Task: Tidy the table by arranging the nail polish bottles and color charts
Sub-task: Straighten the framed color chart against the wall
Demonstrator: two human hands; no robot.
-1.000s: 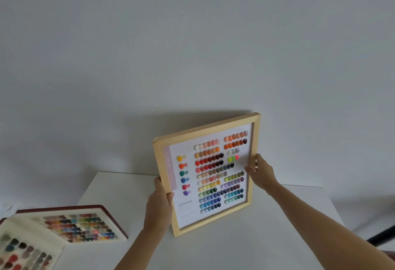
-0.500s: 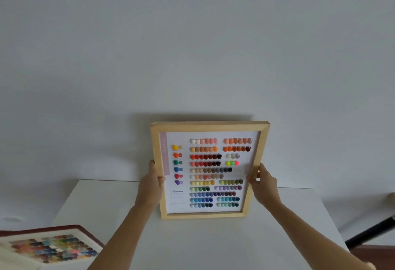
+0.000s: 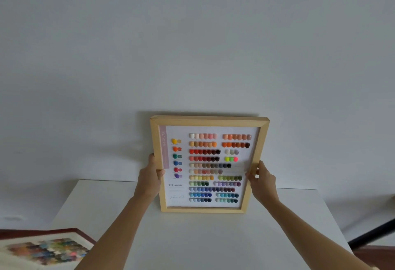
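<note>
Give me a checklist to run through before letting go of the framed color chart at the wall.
1. Left hand grips the frame's left side: ok.
2. Right hand grips its right side: ok.
3. Framed color chart upright and level: ok.
4. Its bottom edge rests on the white table: cannot tell.
5. Its top leans against the wall: cannot tell.
6. The swatch book at the table's near-left corner lies apart from the frame: ok.

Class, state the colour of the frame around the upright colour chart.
Light natural wood, seen in the head view: the frame is pale tan.
</note>
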